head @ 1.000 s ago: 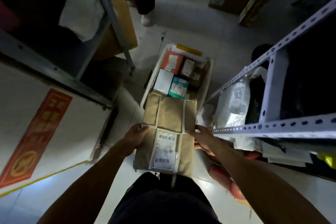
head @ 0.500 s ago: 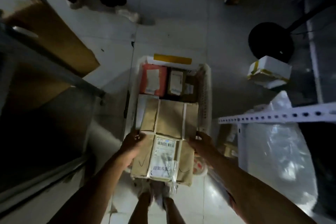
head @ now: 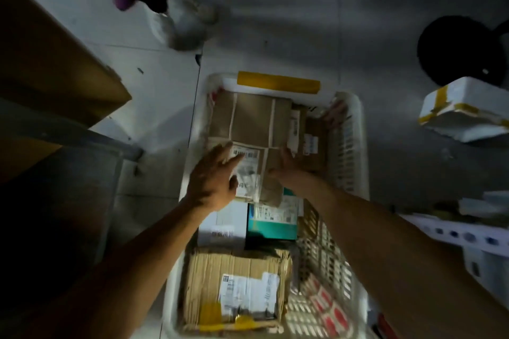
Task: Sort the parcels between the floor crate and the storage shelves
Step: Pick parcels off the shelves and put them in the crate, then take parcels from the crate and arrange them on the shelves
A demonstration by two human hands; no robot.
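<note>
A white plastic floor crate (head: 358, 146) lies below me, full of parcels. A brown paper parcel (head: 250, 118) with white tape and a shipping label lies on top at its far end. My left hand (head: 212, 179) hovers with straight, spread fingers over the label end, fingertips touching it. My right hand (head: 286, 165) rests flat against the parcel's right edge, fingers straight. Nearer me in the crate sit a white box (head: 225, 226), a teal box (head: 272, 223) and a corrugated cardboard box (head: 237, 289) with a label.
Another person's feet (head: 187, 25) stand just beyond the crate. A white foam box (head: 465, 110) with yellow tape and a black round object (head: 462, 49) sit on the floor at right. A white perforated shelf (head: 468, 234) is at right, a grey shelf (head: 68, 129) with a cardboard box (head: 55, 63) at left.
The brown parcel went from held up between both hands to lying in the crate's far end. Both hands have loosened their hold. My view has dropped closer to the crate.
</note>
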